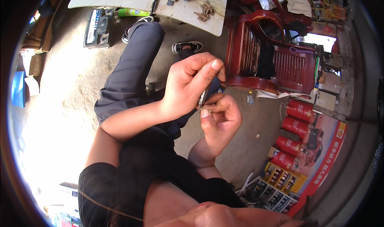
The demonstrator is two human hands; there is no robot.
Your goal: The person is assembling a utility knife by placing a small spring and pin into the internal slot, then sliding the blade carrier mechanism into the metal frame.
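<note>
Progress: the small metal tool (203, 97) is already gripped; no finished result shows, so what remains cannot be told.
Left hand (185, 85): closed, thumb and fingers holding the tool.
Right hand (224, 118): fingers curled at the tool's lower end; whether they grip it is unclear.
Tool: between both hands.
</note>
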